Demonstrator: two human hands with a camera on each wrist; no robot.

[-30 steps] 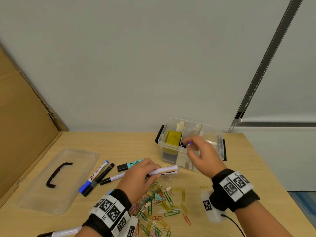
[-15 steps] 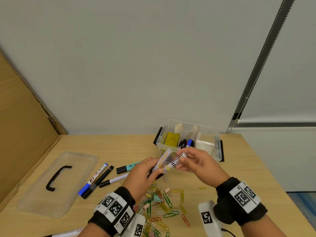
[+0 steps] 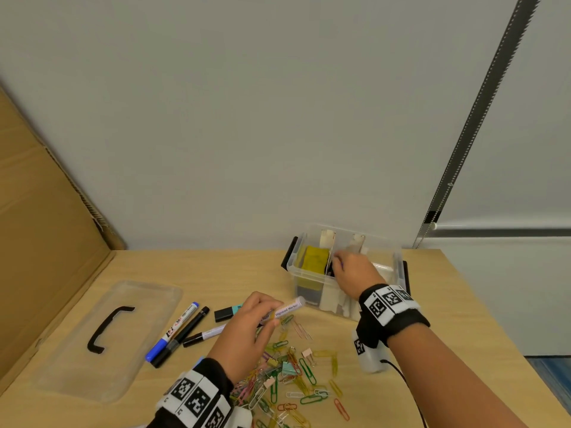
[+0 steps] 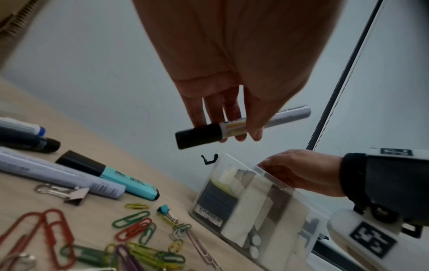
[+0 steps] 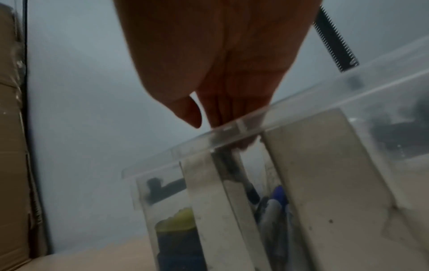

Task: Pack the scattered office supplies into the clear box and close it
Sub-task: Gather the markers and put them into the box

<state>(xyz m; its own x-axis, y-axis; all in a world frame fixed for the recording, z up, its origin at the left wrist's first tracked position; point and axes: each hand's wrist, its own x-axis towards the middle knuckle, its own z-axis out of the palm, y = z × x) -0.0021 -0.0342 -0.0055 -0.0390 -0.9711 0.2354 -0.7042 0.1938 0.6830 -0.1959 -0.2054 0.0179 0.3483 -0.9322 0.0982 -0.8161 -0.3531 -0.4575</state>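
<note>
The clear box (image 3: 309, 284) stands open at the back right of the table, split by dividers. My right hand (image 3: 338, 261) reaches over its rim (image 5: 301, 102) into the middle compartment, where several markers (image 5: 274, 205) stand. Its fingertips are hidden behind the rim, with a dark marker (image 5: 232, 165) just under them. The thumb (image 5: 190, 113) stays apart, outside the rim. My left hand (image 3: 272, 313) hovers over the table, left of the box, and pinches a white marker with a black cap (image 4: 232, 128). A yellow-topped eraser (image 3: 313, 257) fills the left compartment.
The box lid (image 3: 139, 304) with its black handle lies at the left. Near it lie a blue marker (image 3: 176, 329), a black pen (image 3: 188, 332), a white marker (image 3: 207, 333) and a teal highlighter (image 3: 228, 313). Paper clips (image 3: 302, 372) and binder clips are strewn in front. Cardboard (image 3: 46, 242) leans at the left.
Half a second ago my hands met and the right took one marker from the left. The right hand has since moved back to the box; the left keeps one marker.
</note>
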